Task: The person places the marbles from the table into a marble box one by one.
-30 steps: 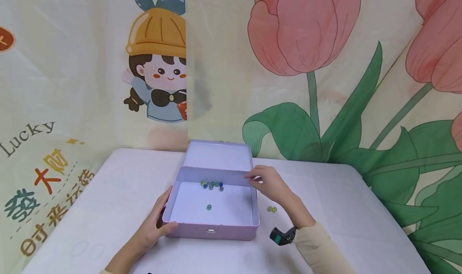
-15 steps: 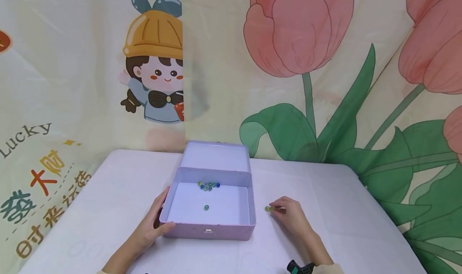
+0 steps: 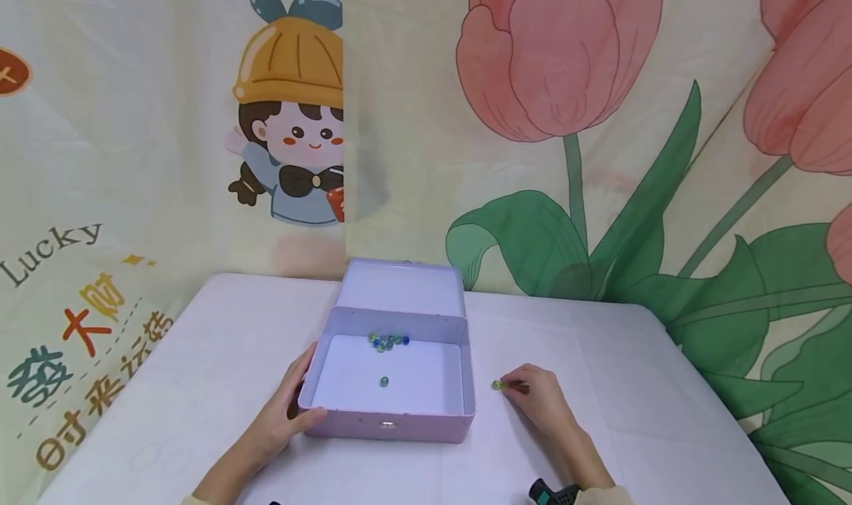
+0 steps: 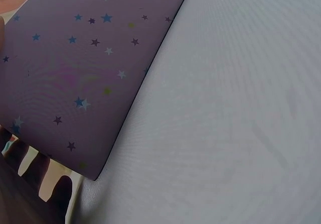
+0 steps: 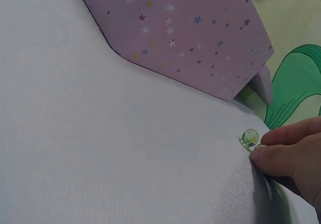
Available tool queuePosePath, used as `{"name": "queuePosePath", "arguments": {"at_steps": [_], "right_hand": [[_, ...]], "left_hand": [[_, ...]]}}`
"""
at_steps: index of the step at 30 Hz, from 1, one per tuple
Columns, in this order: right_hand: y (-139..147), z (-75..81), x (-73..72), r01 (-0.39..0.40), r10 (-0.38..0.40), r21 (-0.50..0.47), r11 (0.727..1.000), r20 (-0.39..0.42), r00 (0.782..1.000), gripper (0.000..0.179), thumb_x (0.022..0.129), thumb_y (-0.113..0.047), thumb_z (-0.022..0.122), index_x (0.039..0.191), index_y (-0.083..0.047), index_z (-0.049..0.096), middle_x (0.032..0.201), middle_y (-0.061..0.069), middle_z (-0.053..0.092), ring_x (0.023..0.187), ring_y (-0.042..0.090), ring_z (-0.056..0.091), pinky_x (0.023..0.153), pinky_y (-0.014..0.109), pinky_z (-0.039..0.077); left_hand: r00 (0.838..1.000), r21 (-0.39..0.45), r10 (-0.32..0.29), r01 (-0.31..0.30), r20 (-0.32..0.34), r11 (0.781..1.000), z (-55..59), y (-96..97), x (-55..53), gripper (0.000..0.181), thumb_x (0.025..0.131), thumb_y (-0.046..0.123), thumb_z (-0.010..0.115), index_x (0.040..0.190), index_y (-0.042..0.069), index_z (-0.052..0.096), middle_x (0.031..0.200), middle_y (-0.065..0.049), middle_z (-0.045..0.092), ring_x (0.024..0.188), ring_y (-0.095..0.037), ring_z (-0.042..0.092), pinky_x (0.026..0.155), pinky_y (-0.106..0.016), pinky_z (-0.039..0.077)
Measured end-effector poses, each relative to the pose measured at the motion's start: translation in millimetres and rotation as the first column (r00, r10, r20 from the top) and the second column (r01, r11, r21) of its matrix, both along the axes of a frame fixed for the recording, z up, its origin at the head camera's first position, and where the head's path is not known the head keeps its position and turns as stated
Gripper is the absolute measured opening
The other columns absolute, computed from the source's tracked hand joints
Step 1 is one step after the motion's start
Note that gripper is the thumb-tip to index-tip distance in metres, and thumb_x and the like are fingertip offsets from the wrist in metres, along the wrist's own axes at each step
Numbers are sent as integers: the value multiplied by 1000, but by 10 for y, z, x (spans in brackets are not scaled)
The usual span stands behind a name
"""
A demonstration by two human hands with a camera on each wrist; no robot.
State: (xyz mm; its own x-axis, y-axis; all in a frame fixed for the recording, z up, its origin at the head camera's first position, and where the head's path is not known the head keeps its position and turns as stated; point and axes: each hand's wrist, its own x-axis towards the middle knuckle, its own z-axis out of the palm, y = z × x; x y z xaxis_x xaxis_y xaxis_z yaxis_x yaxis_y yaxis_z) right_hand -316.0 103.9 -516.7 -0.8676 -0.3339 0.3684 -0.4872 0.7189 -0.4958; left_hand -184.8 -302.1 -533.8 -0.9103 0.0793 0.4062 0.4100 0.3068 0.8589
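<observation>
A lilac tin box (image 3: pixel 426 428) with its lid (image 3: pixel 402 289) swung up stands on the table. My left hand (image 3: pixel 276 416) grips its left front corner, thumb at the front rim and fingers along the left side. Inside lie several glass marbles (image 3: pixel 390 342) clustered at the back and one green marble (image 3: pixel 384 381) nearer the front. To the right of the box, my right hand (image 3: pixel 541 401) pinches a marble (image 5: pixel 260 145) between thumb and forefinger, mostly hidden by the fingertips. Beside the fingertips sits another yellow-green marble (image 5: pixel 250 137) on the cloth.
A white cloth covers the table (image 3: pixel 599 387). Behind it hangs a printed backdrop (image 3: pixel 399 120) with tulips and a cartoon figure. Small stars dot the box's outer walls. A black device (image 3: pixel 554 493) is at the right wrist.
From the box's right wall, my right hand has come down to the two marbles on the table and pinches one. Marbles in the back cluster have shifted slightly. The left hand stays at the box.
</observation>
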Motion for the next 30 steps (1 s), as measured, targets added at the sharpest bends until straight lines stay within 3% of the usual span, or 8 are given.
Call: {"name": "queuePosePath", "arguments": {"at_steps": [7, 11, 18, 25, 30], "right_hand": [[-7, 51, 11, 8, -8, -6, 1000, 53, 999, 16, 74, -2, 78, 86, -14, 75, 83, -6, 68, 79, 7, 64, 70, 19, 53], [-30, 150, 31, -22, 23, -12, 1000, 79, 997, 17, 76, -1, 76, 90, -12, 75, 87, -5, 68, 83, 9, 63, 73, 22, 55], [-151, 421, 95, -103, 105, -33, 994, 59, 993, 17, 77, -3, 76, 92, -9, 75, 89, -4, 68, 83, 11, 65, 73, 23, 55], [-357, 736, 121, -200, 200, -14, 980, -2, 980, 18, 78, -2, 75, 92, -13, 75, 89, -5, 68, 84, 9, 66, 73, 21, 55], [-557, 930, 69, -280, 280, 47, 959, 19, 960, 17, 80, -1, 73, 95, -10, 75, 92, -2, 68, 86, 11, 65, 74, 21, 55]], "left_hand": [[999, -1, 2, -2, 36, 1000, 10, -3, 8, 89, 83, 12, 60, 153, 32, 8, 158, -11, 9, 137, -6, 23, 99, -5, 20], [999, 5, -3, 3, 36, 1000, 16, 0, 12, 89, 83, 11, 60, 153, 31, 8, 158, -12, 8, 137, -5, 23, 98, -5, 20], [1000, 18, -16, 15, 6, 1000, 13, 3, -5, 89, 83, 9, 60, 154, 21, 9, 156, -17, 9, 136, -4, 23, 98, -4, 19], [1000, 17, -16, 15, 6, 1000, 21, 3, 2, 89, 83, 8, 60, 154, 20, 9, 157, -16, 9, 135, -6, 25, 98, -5, 21], [1000, 26, -25, 24, 9, 999, 9, 3, -1, 89, 83, 8, 60, 154, 21, 8, 157, -15, 8, 136, -7, 24, 98, -5, 21]]}}
